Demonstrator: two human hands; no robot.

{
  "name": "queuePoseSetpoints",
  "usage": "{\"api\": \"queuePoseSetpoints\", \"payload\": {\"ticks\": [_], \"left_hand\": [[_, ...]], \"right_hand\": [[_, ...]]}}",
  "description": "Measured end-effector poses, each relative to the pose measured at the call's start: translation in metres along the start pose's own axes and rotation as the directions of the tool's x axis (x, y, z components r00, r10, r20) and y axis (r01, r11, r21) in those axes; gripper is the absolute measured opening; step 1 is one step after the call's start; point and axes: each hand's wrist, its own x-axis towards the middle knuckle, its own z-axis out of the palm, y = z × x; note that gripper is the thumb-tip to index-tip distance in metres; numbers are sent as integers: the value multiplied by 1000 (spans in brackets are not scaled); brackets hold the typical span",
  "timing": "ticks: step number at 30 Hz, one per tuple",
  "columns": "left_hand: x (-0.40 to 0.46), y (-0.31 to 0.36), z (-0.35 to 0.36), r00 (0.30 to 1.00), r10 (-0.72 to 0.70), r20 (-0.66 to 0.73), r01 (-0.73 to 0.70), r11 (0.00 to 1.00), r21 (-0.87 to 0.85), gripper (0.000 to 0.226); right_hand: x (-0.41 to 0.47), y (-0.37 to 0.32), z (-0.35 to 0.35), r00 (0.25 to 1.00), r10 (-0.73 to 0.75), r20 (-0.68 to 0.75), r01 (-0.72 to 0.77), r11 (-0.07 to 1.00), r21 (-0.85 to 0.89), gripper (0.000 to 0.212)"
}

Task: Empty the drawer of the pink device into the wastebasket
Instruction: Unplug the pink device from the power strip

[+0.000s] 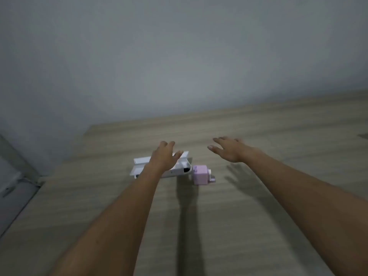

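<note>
A small pink box-shaped device [201, 174] with a crank on its right side stands on the wooden table [258, 206]. Just left of it lies a white box-like container [140, 166] on its side, touching or nearly touching the pink device. My left hand [164, 156] hovers over the white container with fingers apart, hiding its middle. My right hand [229, 149] is held above the table, up and right of the pink device, with spread fingers and nothing in it. The frame is blurred, so the device's drawer cannot be made out.
A plain grey wall [179, 56] rises behind the table's far edge. The table's left edge runs diagonally, with a grey floor or frame [14, 186] beyond it. Bare wood stretches right of and in front of the device.
</note>
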Motion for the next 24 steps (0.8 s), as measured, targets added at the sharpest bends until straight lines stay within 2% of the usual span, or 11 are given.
{"api": "queuePoseSetpoints", "payload": {"ticks": [4,10,17,19,24], "left_hand": [[-8,-15,61,999,36,-18,-39,987,-158,59],[4,-31,146,996,80,-46,-92,919,-383,53],[13,-34,191,990,74,-124,-135,775,-618,50],[8,-34,194,984,69,-165,-160,749,-643,50],[-36,-30,176,971,98,-216,-212,769,-603,50]], "right_hand": [[7,14,59,997,-74,-2,75,997,29,70],[27,29,143,984,-141,-107,159,971,179,68],[40,32,198,921,-108,-373,284,844,456,58],[35,28,203,909,-97,-406,306,816,490,54],[-7,11,205,894,-91,-439,344,769,539,54]]}}
